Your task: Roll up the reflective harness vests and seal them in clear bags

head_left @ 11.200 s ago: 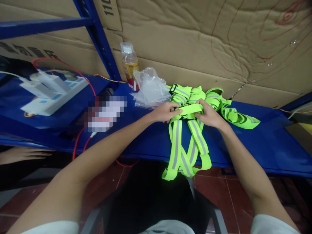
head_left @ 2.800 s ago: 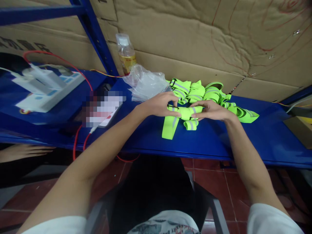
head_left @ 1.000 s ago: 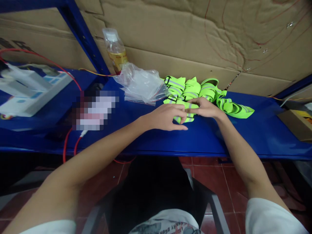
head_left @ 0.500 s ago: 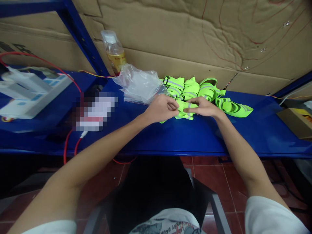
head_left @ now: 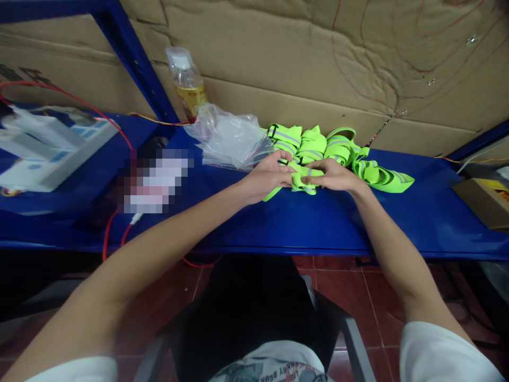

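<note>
Strap bundle (head_left: pixel 304 178) risen, pinched between both hands.

Centre: the folded strap bundle (head_left: pixel 303 179) is largely covered by the left hand (head_left: pixel 265 178) and right hand (head_left: pixel 333 175), so its folds cannot be made out. Centre left: a pixelated patch (head_left: pixel 153 179) conceals whatever lies there. The white device (head_left: pixel 47 151) at the left edge and the cardboard box (head_left: pixel 483 200) at the right edge are cut off.
</note>
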Motion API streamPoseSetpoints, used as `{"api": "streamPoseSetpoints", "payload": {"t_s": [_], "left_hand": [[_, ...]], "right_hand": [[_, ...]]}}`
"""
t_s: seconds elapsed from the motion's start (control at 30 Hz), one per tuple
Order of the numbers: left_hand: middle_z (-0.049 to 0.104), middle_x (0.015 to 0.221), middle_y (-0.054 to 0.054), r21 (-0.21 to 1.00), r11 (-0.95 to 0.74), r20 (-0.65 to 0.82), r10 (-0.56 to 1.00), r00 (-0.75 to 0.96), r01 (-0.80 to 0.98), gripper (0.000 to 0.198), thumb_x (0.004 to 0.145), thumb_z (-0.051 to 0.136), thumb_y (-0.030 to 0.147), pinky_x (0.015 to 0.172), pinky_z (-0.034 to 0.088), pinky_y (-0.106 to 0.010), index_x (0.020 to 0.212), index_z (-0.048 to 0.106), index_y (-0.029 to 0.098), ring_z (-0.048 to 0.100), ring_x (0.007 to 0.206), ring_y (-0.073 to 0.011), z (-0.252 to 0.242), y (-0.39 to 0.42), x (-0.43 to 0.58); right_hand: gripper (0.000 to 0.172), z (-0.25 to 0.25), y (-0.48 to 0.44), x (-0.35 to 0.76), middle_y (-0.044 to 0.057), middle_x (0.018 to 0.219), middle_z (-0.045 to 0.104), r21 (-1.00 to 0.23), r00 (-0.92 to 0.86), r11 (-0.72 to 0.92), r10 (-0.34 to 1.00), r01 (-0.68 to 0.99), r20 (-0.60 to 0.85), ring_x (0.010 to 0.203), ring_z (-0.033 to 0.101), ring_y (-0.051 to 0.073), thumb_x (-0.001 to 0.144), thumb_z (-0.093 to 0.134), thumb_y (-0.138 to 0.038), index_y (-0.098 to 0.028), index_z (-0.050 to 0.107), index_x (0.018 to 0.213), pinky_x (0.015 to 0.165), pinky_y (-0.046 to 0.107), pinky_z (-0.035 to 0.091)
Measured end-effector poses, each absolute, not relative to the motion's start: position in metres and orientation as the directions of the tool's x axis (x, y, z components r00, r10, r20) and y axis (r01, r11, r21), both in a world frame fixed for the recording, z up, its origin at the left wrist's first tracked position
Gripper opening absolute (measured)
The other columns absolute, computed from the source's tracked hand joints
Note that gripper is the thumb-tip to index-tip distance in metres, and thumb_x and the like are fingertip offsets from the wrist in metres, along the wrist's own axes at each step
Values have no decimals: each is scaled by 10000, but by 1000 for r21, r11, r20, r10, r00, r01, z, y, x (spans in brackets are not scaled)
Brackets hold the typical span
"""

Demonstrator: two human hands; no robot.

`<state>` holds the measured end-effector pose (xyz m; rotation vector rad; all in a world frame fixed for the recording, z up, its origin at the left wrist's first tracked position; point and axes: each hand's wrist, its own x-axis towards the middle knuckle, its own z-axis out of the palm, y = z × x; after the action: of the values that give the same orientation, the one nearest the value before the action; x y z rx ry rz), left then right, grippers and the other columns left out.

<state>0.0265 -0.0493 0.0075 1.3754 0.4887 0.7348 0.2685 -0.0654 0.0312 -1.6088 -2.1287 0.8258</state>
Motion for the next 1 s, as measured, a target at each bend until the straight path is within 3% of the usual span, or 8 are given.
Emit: {"api": "streamPoseSetpoints", "payload": {"t_s": [0.13,0.37,0.57,0.77,0.9,1.0], "left_hand": [[717,835,45,955,92,118,754,646,-282,475,760,697,-9,781,552,-269,1066,424,231,703,730,-93,7,-53,31],[669,899,46,935,109,148,743,653,-337,566,746,784,35,813,597,-332,1101,406,262,727,788,-132,6,-58,33],[640,851,26,989,-59,136,741,658,-138,408,734,665,-21,707,520,-277,1031,519,218,678,754,-113,9,-58,29],[588,708,65,993,89,-10,690,724,-71,456,692,551,-60,662,448,-265,1057,571,213,592,641,-87,16,-61,29],[638,780,63,976,116,37,745,665,-185,497,665,624,-66,720,492,-254,1072,572,214,638,706,-82,17,-66,30],[683,835,29,978,79,60,782,621,-194,396,718,762,28,768,538,-273,1048,615,189,688,774,-104,17,-67,30]], "right_hand": [[460,32,-67,268,29,777,673,-644,-299,187,952,742,-68,649,515,161,800,740,-559,-148,791,1002,597,324,356],[350,29,-64,270,43,827,693,-665,-307,182,949,724,-74,660,517,155,781,717,-478,-165,755,932,600,320,370],[341,29,-65,269,31,821,680,-666,-314,197,947,719,-60,673,514,153,790,734,-488,-168,728,906,619,321,373],[416,35,-68,266,20,828,679,-651,-327,210,943,730,-63,691,521,159,806,789,-559,-174,764,961,646,330,373],[398,33,-66,268,30,828,696,-662,-318,188,944,725,-81,674,526,158,811,751,-525,-165,764,981,630,322,392],[361,30,-63,271,46,892,732,-676,-323,194,944,711,-70,701,563,163,773,726,-444,-155,754,988,635,310,426]]}}
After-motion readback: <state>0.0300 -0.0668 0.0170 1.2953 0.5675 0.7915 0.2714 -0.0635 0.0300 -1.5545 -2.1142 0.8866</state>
